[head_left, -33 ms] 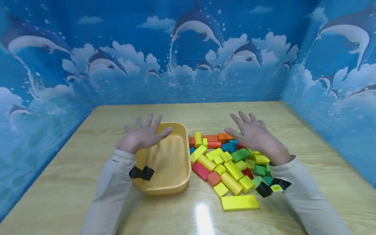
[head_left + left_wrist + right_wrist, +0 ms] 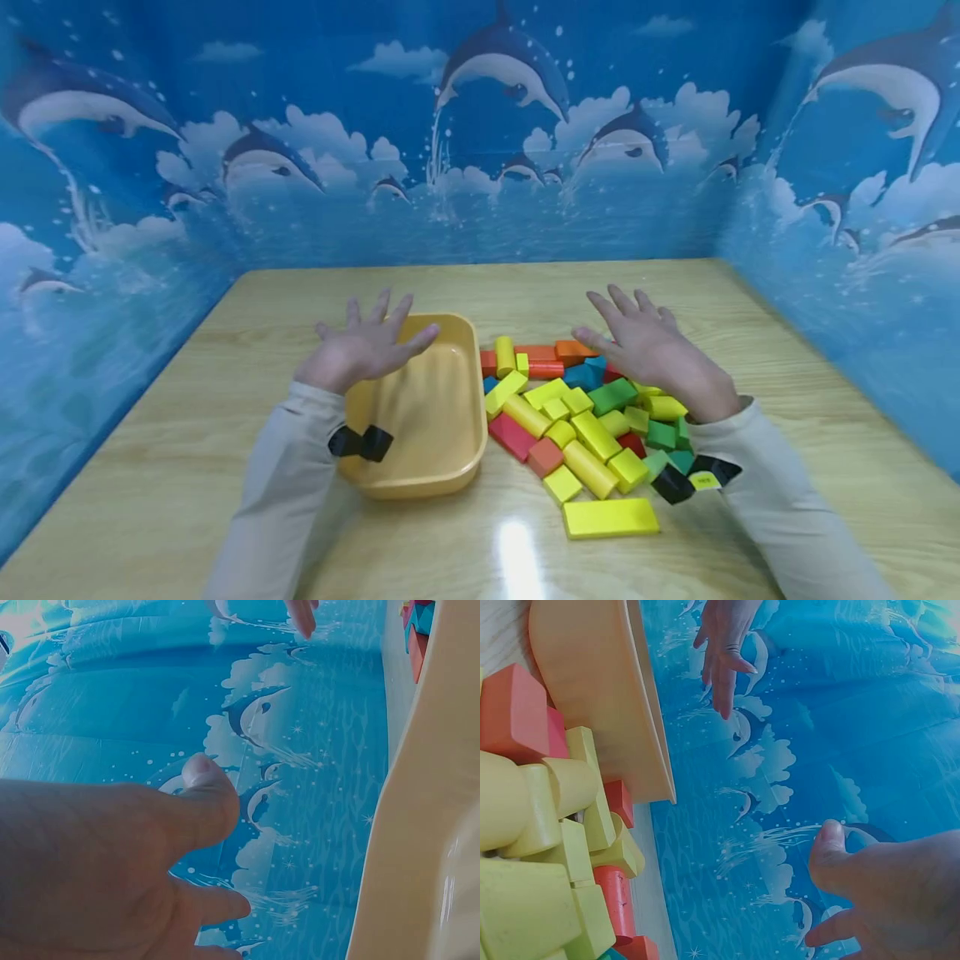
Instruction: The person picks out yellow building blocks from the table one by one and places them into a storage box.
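My left hand [image 2: 367,346] hovers over the left side of an orange-yellow plastic basin [image 2: 431,417], fingers spread and holding nothing. In the left wrist view its thumb [image 2: 206,795] stands out beside the basin's pale rim [image 2: 405,795]. Over the far right part of a heap of toy blocks, my right hand [image 2: 645,342] is raised with fingers spread and nothing in it. The heap mixes cylinders and cuboids, mostly yellow, such as a yellow cylinder [image 2: 590,468], with red blocks [image 2: 513,437], green blocks [image 2: 613,397] and blue ones [image 2: 581,377]. The right hand and forearm hide some blocks.
The wooden table [image 2: 172,450] carries the basin left of centre, with the heap close against its right side. A long flat yellow block [image 2: 611,518] lies at the heap's near edge. Blue dolphin-printed walls [image 2: 480,217] enclose the table at the back and both sides.
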`<state>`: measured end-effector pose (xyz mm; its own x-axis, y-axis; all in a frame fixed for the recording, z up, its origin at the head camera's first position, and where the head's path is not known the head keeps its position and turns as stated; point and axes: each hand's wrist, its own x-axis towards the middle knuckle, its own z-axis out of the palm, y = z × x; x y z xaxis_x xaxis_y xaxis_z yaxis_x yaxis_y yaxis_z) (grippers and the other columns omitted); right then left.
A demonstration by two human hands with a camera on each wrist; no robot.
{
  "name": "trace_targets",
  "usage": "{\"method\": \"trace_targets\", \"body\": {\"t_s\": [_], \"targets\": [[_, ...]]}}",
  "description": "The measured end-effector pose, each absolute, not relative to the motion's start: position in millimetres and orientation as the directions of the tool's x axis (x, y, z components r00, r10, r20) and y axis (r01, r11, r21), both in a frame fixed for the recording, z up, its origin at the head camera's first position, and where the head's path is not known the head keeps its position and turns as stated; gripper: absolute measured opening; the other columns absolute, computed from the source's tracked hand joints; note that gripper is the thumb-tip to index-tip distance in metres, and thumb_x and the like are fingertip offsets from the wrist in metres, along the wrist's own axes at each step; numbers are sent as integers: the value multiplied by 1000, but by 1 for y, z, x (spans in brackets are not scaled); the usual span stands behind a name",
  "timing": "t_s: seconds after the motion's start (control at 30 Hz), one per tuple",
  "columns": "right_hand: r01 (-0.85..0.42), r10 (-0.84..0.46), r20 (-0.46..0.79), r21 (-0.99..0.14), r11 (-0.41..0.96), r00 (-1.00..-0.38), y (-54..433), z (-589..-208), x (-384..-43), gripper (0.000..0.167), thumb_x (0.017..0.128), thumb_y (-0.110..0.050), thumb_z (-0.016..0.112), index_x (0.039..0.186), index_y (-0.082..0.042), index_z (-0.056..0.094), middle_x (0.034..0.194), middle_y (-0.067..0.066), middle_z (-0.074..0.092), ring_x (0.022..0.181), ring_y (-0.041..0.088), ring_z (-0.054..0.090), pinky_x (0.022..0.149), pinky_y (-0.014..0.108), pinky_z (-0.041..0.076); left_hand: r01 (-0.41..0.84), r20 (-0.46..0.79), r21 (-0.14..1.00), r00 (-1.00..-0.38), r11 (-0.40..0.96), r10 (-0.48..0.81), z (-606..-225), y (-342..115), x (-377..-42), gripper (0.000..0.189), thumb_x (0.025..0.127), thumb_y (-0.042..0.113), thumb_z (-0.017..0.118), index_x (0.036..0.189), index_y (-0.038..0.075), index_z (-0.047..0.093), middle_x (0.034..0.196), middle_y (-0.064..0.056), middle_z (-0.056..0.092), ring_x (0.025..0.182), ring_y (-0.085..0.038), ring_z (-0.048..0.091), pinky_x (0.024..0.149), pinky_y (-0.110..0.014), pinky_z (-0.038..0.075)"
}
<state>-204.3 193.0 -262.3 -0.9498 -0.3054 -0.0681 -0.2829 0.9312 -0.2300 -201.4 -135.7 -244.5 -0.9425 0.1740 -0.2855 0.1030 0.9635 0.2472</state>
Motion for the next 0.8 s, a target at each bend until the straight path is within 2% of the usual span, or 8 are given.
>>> {"method": "trace_targets", "body": {"t_s": [0.37,0.47,0.53,0.6,0.67,0.73,0.8], "targets": [[-297,-318,-58,-236,925,-946,194,-261,-204,80,98,-59,33,155,-6,14,157,27,4,138,57,-2,105,75,2,114,-275,271,-942,956,190,-240,-142,-201,78,99,62,20,155,14,-4,158,-19,-16,138,-50,-18,101,-77,-7],[-320,-335,-44,-200,926,-941,192,-264,-204,78,98,-54,44,154,-6,19,157,27,9,139,55,5,106,74,7,164,-256,305,-935,938,247,-244,-146,-199,79,100,60,26,155,11,-2,158,-20,-15,139,-49,-17,105,-75,-1],[-368,-375,-4,-182,912,-927,192,-268,-202,74,96,-46,55,151,-5,29,154,27,20,137,52,18,107,71,18,215,-245,334,-921,918,305,-250,-152,-196,78,100,56,31,156,10,0,158,-20,-12,140,-48,-14,107,-73,4],[-429,-427,51,-175,886,-903,193,-273,-196,66,92,-37,65,144,-3,43,145,26,39,129,47,38,102,64,35,285,-209,369,-902,884,378,-259,-161,-191,77,102,49,37,155,6,4,158,-24,-8,140,-49,-11,108,-71,8],[-495,-486,94,-196,847,-869,197,-279,-189,50,88,-27,72,129,-2,57,122,20,60,107,37,58,88,52,51,339,-163,392,-890,855,427,-269,-171,-187,73,102,42,42,154,2,9,157,-27,-3,140,-50,-8,109,-70,8],[-540,-542,70,-260,801,-838,202,-283,-181,31,87,-22,73,112,-5,65,96,6,66,84,22,62,72,37,56,370,-104,400,-890,838,443,-278,-180,-185,71,102,36,45,153,-2,13,156,-31,0,140,-51,-9,109,-69,7],[-566,-603,-5,-337,752,-798,207,-285,-172,18,87,-19,73,100,-10,66,78,-6,61,68,10,55,60,28,52,378,-49,416,-899,827,436,-288,-186,-185,69,102,32,46,152,-4,14,155,-32,0,140,-50,-12,110,-68,5]]}}
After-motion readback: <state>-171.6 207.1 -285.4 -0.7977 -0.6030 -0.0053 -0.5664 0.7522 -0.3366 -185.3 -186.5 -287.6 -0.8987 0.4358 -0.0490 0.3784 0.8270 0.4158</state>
